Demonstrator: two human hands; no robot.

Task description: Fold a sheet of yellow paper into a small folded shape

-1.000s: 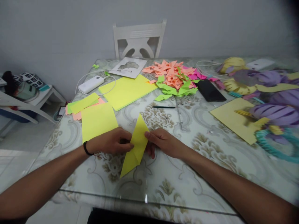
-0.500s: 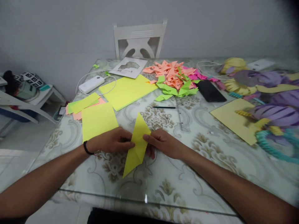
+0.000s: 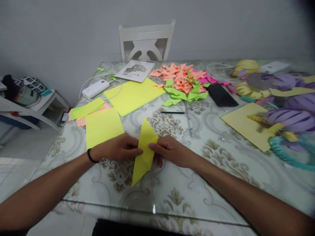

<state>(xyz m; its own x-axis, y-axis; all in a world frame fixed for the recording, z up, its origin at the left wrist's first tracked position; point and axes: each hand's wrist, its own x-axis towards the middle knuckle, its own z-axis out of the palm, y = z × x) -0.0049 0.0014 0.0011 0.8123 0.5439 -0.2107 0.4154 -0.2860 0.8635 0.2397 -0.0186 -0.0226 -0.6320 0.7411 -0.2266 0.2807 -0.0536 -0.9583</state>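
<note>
Head: paper near table edge

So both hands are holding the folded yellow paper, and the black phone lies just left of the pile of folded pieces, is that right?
Not quite. The head view shows the phone lying just right of the pile, not left of it. The rest stands: the left hand and the right hand both hold the yellow paper.

A white chair stands against the grey wall beyond the left grip, a low side table further left.
</note>
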